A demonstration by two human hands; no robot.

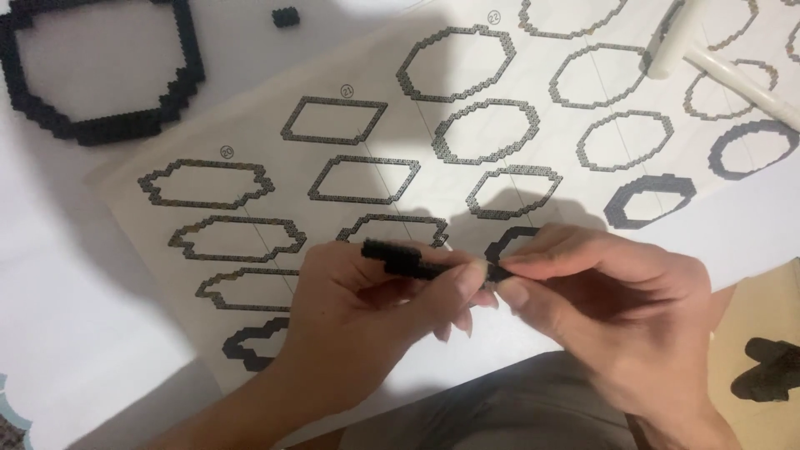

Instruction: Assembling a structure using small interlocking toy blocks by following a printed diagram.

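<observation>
Black brick strip [408, 258], a short bumpy run of tiny studded pieces at lower centre of the frame, is pinched at once by the left hand [358, 325] and right hand [617, 308], fingertips meeting, above the instruction sheet [500, 100] of printed ring outlines.

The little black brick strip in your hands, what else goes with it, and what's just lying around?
In use: black brick strip, left hand, right hand, instruction sheet.
Lying about: finished black ring, loose black brick, white tool, dark thing on floor.
</observation>
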